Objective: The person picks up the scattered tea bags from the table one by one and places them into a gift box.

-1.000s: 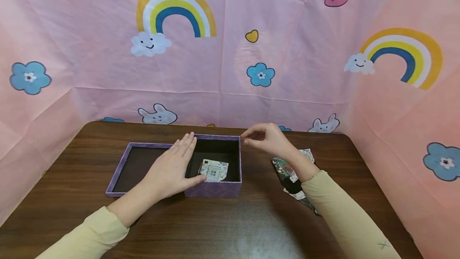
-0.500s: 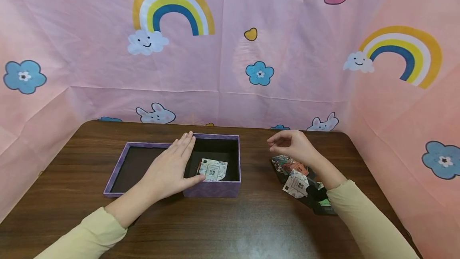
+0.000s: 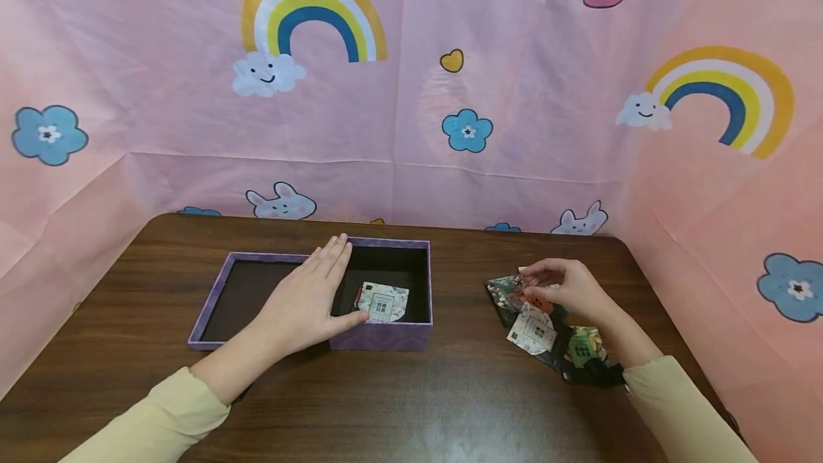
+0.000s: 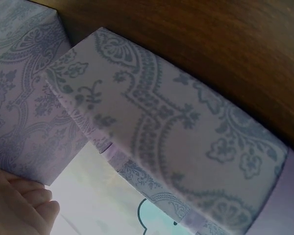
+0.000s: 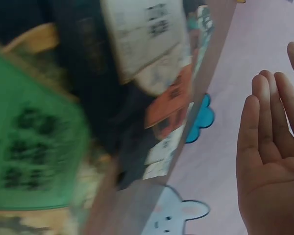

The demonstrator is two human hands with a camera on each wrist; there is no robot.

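In the head view, my left hand (image 3: 302,299) rests with straight fingers along the left wall of an open purple box (image 3: 381,338). Its thumb lies at the front rim. Inside is a pale printed packet (image 3: 382,302) with dark characters. My right hand (image 3: 572,291) reaches over a pile of small printed packets, thumb and fingers apart around the far ones. The right wrist view shows these fingers (image 5: 262,117) straight and no packet between them. The pile includes a white packet (image 3: 532,329), an orange packet (image 5: 171,100) and a green packet (image 5: 34,147).
A shallow purple lid (image 3: 212,299) with a dark inside lies left of the box, partly behind my left hand. Black pieces (image 3: 572,375) lie among and under the packets. The brown wooden table (image 3: 411,406) meets a pink printed cloth (image 3: 411,120) at the back.
My right hand has moved from beside the box's far right corner rightward, then down to the pile of packets. My left hand has stayed on the box.
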